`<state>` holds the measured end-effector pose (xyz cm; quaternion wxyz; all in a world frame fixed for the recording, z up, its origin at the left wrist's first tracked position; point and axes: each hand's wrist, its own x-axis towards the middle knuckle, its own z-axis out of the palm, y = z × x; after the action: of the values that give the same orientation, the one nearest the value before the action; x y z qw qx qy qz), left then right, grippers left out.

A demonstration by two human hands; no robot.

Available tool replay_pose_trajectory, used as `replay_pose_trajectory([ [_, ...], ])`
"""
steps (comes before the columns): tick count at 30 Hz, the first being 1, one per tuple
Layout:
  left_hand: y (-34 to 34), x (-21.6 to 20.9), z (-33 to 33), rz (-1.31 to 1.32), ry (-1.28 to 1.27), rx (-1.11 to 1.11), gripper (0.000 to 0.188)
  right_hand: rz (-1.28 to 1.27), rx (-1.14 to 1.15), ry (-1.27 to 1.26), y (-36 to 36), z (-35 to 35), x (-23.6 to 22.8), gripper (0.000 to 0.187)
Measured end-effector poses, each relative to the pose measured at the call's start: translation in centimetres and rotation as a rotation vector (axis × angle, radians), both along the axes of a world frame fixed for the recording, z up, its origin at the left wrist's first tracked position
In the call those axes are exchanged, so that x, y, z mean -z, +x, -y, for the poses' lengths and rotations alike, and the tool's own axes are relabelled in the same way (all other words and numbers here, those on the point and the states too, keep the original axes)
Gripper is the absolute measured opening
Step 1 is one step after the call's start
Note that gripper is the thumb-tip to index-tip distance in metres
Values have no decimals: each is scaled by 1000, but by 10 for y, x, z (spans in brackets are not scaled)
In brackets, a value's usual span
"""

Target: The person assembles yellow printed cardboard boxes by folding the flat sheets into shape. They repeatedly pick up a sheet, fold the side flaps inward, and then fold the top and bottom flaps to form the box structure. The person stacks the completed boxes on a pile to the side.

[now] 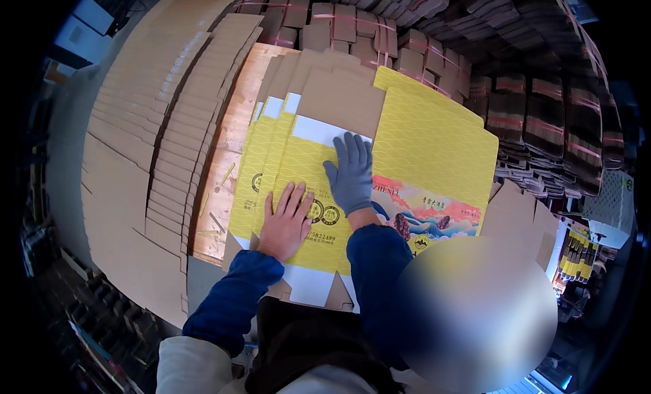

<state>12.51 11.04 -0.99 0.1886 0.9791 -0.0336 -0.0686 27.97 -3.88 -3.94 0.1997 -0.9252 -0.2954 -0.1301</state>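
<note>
A flat yellow printed cardboard box blank lies in front of me, with a picture of waves and pink clouds on its right panel and a bare brown flap at its far side. My bare left hand rests on its left panel, fingers spread. Farther up, my right hand, in a grey glove, lies flat near the fold between the two panels, fingers stretched toward the white strip. Several more yellow blanks fan out beneath it to the left. Neither hand grips anything.
Overlapping brown cardboard sheets cover the left side. Between them and the blanks, a wooden tabletop carries thin scraps. Bundles of folded cardboard tied with pink straps stand behind and to the right. A blurred round patch hides the lower right.
</note>
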Motion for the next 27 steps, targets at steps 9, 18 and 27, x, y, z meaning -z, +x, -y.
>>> replay_pose_trajectory([
  [9, 9, 0, -1, 39, -20, -2, 54, 138, -40, -34, 95, -8, 5, 59],
  [18, 1, 4, 3, 107, 47, -14, 53, -59, -89, 23, -82, 1, -15, 63],
  [27, -3, 3, 4, 90, 32, 0, 61, -165, -77, 88, -161, 11, -14, 70],
])
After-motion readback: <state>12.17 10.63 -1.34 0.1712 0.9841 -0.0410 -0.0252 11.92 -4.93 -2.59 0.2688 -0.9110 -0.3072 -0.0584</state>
